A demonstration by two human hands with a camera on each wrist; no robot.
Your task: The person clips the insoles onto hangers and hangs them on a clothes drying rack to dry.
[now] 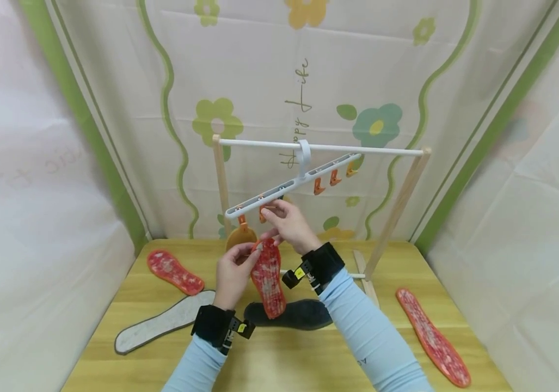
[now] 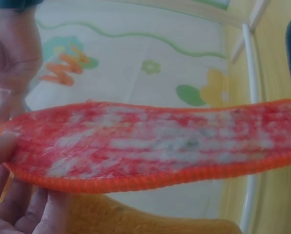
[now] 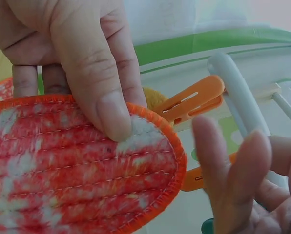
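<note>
Your left hand (image 1: pixel 232 272) pinches the toe end of the red insole (image 1: pixel 268 277), thumb on top and fingers beneath, so it hangs heel-down above the table (image 1: pixel 308 359), just below the hanger (image 1: pixel 291 185) on the rail (image 1: pixel 357 148). Your right hand (image 1: pixel 289 223) is raised at the hanger's underside, fingertips at an orange clip (image 3: pixel 192 100); whether they squeeze it I cannot tell. The wrist view shows those fingers loosely spread, gripping nothing plainly. In my judgement, press the clip fully open first, then feed the insole's stitched edge squarely between its jaws. Keep the left pinch back from the edge so the clip bites fabric, not thumb. Both forearms angle up and inward, the wrists close together.
</note>
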